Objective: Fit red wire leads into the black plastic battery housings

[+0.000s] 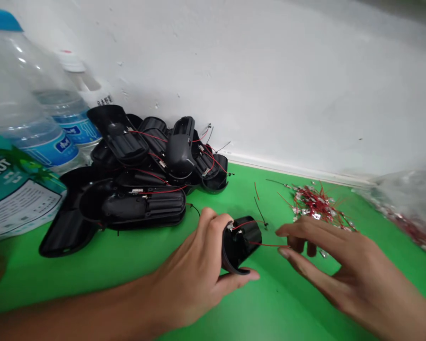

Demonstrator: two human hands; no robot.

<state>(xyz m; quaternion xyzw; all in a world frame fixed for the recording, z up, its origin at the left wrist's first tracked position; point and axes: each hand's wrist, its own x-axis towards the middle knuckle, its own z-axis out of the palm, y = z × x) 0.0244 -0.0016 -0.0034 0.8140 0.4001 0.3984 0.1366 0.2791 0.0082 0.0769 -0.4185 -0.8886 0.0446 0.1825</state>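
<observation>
My left hand (206, 265) is wrapped round a black plastic housing (246, 237), its open hollow side tilted up. Thin red wires and small metal contacts show inside the housing. One red wire (266, 245) runs out rightward and ends close to my right thumb. My right hand (326, 260) hovers over the green surface, thumb and index finger apart. No grip on the wire is visible. Just behind the right hand lies a loose pile of red wires with small silvery metal tabs (315, 203).
Several similar black housings (145, 208) with red and black wires are heaped at the back left. Clear water bottles (24, 113) and a teal packet (17, 199) stand on the left. A clear plastic bag (408, 203) of wired tabs lies at right, by the white wall (287, 85).
</observation>
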